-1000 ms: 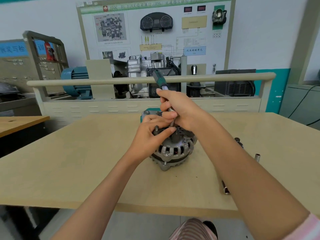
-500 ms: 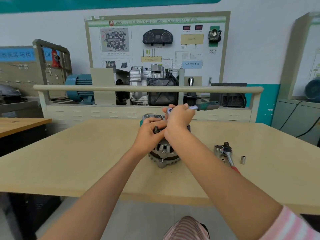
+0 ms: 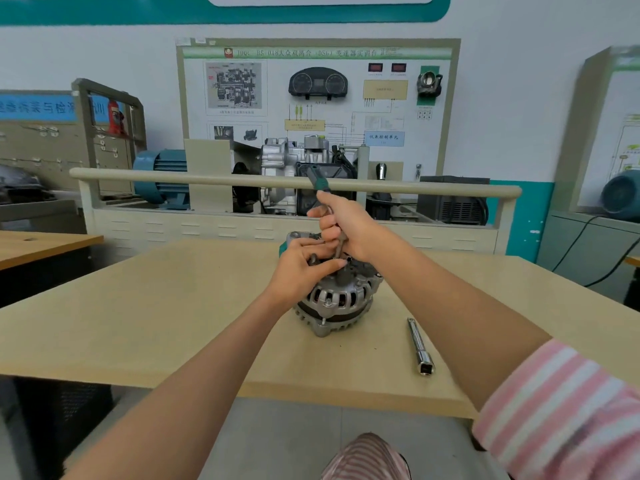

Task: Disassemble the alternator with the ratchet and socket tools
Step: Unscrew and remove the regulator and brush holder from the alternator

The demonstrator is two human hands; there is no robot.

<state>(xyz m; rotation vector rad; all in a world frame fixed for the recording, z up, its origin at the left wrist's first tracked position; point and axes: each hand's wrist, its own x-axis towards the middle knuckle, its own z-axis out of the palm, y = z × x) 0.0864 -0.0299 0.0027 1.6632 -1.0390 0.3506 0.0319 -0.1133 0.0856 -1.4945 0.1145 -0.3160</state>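
Green-handled, the ratchet (image 3: 320,188) now points up and away from the person, its grip rising past the top of the right hand (image 3: 348,225); half a second ago that handle lay out level to the right, and a second ago it stood much as it does now. That reads as one full back-and-forth stroke, so a fastener on top of the alternator (image 3: 337,299) is probably being worked loose, though the bolt itself is hidden under the fingers. The right hand's fingers are curled tight round the ratchet near its head, with the metal extension and socket (image 3: 341,271) dropping from below them onto the alternator. The left hand (image 3: 301,268) rests on the alternator's upper left side, fingers bent over the housing and its thumb tip touching the socket shaft, steadying both. The alternator sits on the beige table (image 3: 156,306), directly beneath both sets of fingers. Right of the right forearm and nearer the person than the fingers, a loose chrome extension bar (image 3: 419,346) lies on the table, well clear of the work. Beyond the fingers a beige rail (image 3: 173,176) crosses in front of a training rig; the ratchet handle overlaps it in view, but whether it limits the swing cannot be told.
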